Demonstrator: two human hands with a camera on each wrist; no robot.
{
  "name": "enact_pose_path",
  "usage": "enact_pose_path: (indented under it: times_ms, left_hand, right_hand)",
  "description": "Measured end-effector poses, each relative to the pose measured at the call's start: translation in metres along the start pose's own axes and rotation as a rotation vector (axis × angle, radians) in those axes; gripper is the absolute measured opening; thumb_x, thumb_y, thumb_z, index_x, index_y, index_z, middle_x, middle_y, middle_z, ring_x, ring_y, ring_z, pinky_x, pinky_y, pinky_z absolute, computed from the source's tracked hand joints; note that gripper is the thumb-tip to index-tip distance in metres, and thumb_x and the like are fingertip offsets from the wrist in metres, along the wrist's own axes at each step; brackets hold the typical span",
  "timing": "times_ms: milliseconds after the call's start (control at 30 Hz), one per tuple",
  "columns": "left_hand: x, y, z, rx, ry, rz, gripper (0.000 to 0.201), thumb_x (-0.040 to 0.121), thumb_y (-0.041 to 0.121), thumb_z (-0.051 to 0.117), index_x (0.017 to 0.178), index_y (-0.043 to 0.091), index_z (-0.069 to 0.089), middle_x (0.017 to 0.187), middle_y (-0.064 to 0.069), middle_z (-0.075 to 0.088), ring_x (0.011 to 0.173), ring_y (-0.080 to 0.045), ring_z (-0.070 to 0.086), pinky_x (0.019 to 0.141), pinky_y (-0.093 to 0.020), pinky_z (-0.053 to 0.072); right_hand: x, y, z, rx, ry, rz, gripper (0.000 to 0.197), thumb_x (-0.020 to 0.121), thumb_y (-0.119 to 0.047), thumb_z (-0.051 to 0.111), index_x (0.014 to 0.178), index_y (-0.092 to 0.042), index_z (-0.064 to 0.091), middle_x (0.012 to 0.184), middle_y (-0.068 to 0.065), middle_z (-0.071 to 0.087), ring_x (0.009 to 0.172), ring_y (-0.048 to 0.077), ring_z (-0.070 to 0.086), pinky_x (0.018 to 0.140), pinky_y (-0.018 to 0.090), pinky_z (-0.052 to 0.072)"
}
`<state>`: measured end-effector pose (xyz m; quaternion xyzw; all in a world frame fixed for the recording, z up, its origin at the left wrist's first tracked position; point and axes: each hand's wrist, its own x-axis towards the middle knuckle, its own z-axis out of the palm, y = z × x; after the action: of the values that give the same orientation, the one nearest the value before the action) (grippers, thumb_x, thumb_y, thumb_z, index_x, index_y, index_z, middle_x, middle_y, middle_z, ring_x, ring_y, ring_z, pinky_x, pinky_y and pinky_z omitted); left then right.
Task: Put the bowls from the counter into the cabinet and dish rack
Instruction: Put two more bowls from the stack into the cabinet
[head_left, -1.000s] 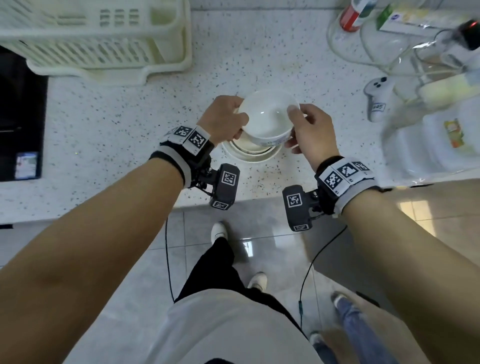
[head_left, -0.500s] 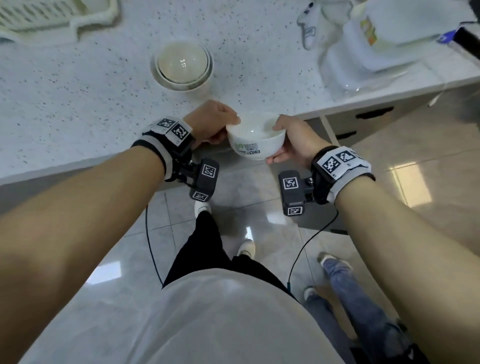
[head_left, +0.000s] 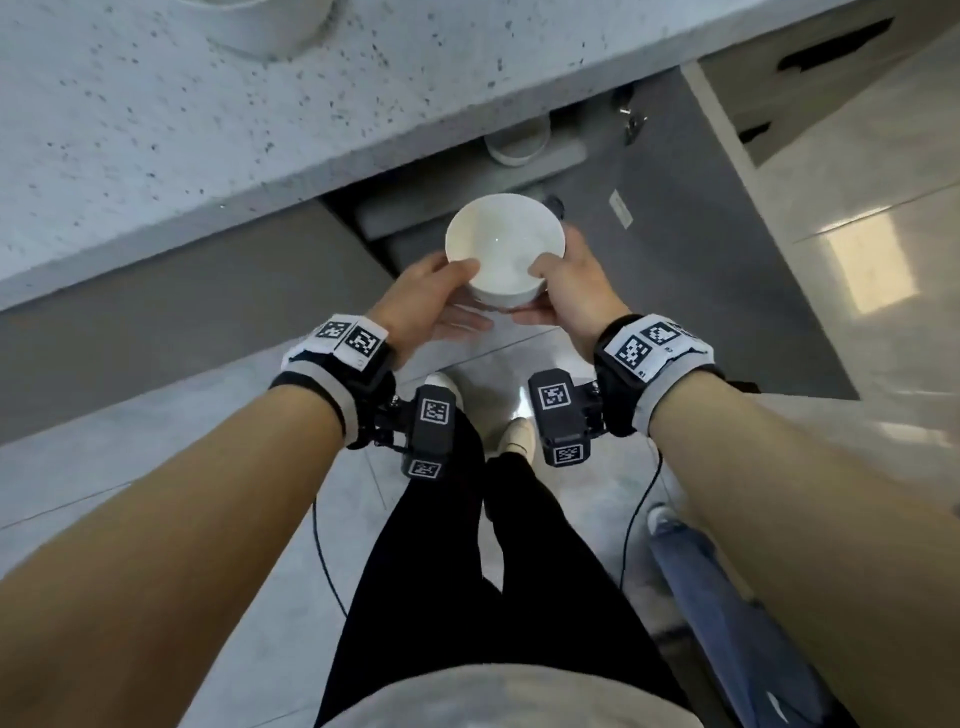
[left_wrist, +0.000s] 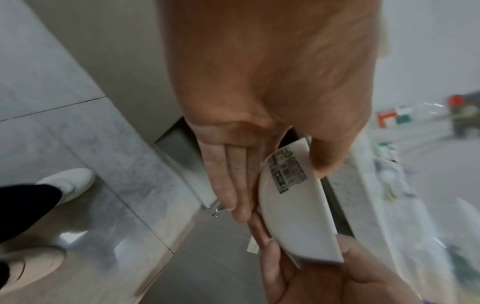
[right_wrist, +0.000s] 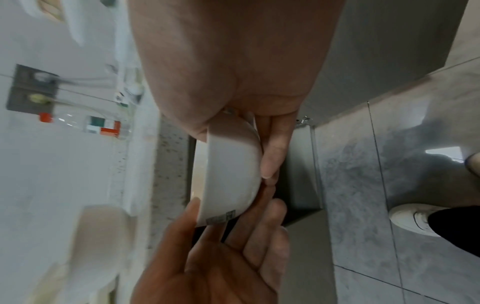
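I hold one white bowl (head_left: 504, 244) upright in both hands, below the speckled counter's edge (head_left: 234, 176) and in front of the open cabinet (head_left: 415, 208). My left hand (head_left: 457, 291) has its thumb over the near-left rim and its fingers flat under the base. My right hand (head_left: 545, 291) grips the near-right rim the same way. The left wrist view shows a printed label on the bowl's (left_wrist: 298, 216) outer wall. In the right wrist view the bowl (right_wrist: 228, 170) sits between both hands' fingers.
More white bowls (head_left: 270, 26) stand stacked on the counter at the top edge. Another white bowl (head_left: 517, 143) sits inside the cabinet. The grey cabinet door (head_left: 717, 249) hangs open to the right, with drawers (head_left: 810, 67) beyond. A person's jeans leg (head_left: 701, 597) is at lower right.
Both hands lifted the bowl off the stack on the counter and carried it down past the counter edge, in front of the open cabinet. The view has tilted down.
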<state>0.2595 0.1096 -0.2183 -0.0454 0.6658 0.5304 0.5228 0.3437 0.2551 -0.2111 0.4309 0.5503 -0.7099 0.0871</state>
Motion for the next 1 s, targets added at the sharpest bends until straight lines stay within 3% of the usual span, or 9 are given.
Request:
enact_pose_path:
  times_ms: [100,233,333,433,533,633,700,867,1000]
  left_hand:
    - [0.042,-0.029,-0.014,-0.082,0.121,0.007,0.021,0.1,0.024,0.049,0.116,0.012,0.055,0.084,-0.014,0.072,0.066,-0.024,0.073,0.063,-0.031,0.061]
    - [0.11,-0.06,-0.04,-0.047,0.287,0.063,0.022,0.101,0.03,0.047,0.107,0.011,0.058,0.081,-0.014,0.073,0.066,-0.023,0.073,0.065,-0.032,0.061]
    - [0.156,-0.075,-0.061,-0.073,0.384,0.108,0.032,0.101,0.034,0.047,0.119,0.01,0.057,0.089,-0.012,0.074,0.076,-0.025,0.075,0.07,-0.034,0.062]
    - [0.192,-0.084,-0.075,-0.131,0.422,0.148,0.036,0.1,0.032,0.048,0.128,0.01,0.056,0.098,-0.009,0.073,0.083,-0.022,0.075,0.068,-0.033,0.062]
    - [0.22,-0.089,-0.084,-0.147,0.419,0.195,0.036,0.098,0.025,0.052,0.128,0.008,0.06,0.107,-0.009,0.072,0.095,-0.022,0.071,0.065,-0.029,0.059]
    - [0.237,-0.085,-0.09,-0.08,0.392,0.249,0.04,0.097,0.022,0.052,0.136,0.018,0.054,0.123,-0.006,0.066,0.11,-0.02,0.064,0.082,-0.038,0.059]
    - [0.244,-0.079,-0.093,0.004,0.372,0.264,0.032,0.097,0.021,0.051,0.13,0.022,0.054,0.119,-0.003,0.065,0.11,-0.019,0.06,0.092,-0.043,0.055]
    - [0.257,-0.067,-0.104,0.097,0.389,0.285,0.055,0.097,0.013,0.05,0.148,0.026,0.035,0.114,0.014,0.056,0.104,-0.01,0.055,0.089,-0.037,0.056]
    - [0.262,-0.07,-0.112,0.162,0.369,0.259,0.063,0.095,0.008,0.046,0.152,0.029,0.029,0.095,0.026,0.057,0.078,0.002,0.051,0.091,-0.043,0.055]
  right_hand:
    - [0.048,0.028,0.01,-0.047,-0.023,0.026,0.053,0.093,-0.008,0.042,0.141,-0.026,0.033,0.132,0.009,0.054,0.098,0.036,0.068,0.056,0.03,0.06]
    - [0.121,0.059,0.027,-0.256,-0.027,-0.072,0.056,0.092,-0.013,0.046,0.143,-0.026,0.029,0.125,0.005,0.057,0.073,0.027,0.072,0.052,0.03,0.05]
    - [0.175,0.074,0.045,-0.329,-0.018,-0.145,0.055,0.091,-0.01,0.045,0.143,-0.021,0.029,0.121,0.01,0.058,0.067,0.026,0.069,0.05,0.032,0.049]
    - [0.223,0.08,0.057,-0.309,0.021,-0.183,0.059,0.088,-0.006,0.046,0.143,-0.023,0.031,0.126,0.009,0.054,0.083,0.031,0.068,0.056,0.032,0.06]
    - [0.259,0.078,0.069,-0.328,0.062,-0.267,0.063,0.08,-0.009,0.049,0.14,-0.021,0.036,0.126,0.005,0.051,0.108,0.035,0.061,0.078,0.05,0.06]
    - [0.288,0.069,0.077,-0.303,0.069,-0.292,0.054,0.085,-0.005,0.049,0.137,-0.017,0.038,0.124,0.006,0.05,0.107,0.03,0.058,0.071,0.051,0.062]
    - [0.303,0.063,0.08,-0.292,0.057,-0.306,0.051,0.088,-0.003,0.05,0.137,-0.013,0.038,0.121,0.006,0.049,0.105,0.03,0.059,0.069,0.048,0.062]
    - [0.327,0.051,0.09,-0.302,0.05,-0.27,0.041,0.092,-0.001,0.05,0.131,-0.01,0.048,0.111,0.009,0.058,0.089,0.032,0.068,0.063,0.042,0.062]
    - [0.338,0.049,0.095,-0.311,0.045,-0.248,0.037,0.09,0.001,0.05,0.126,-0.002,0.054,0.106,0.018,0.059,0.071,0.033,0.064,0.042,0.033,0.057]
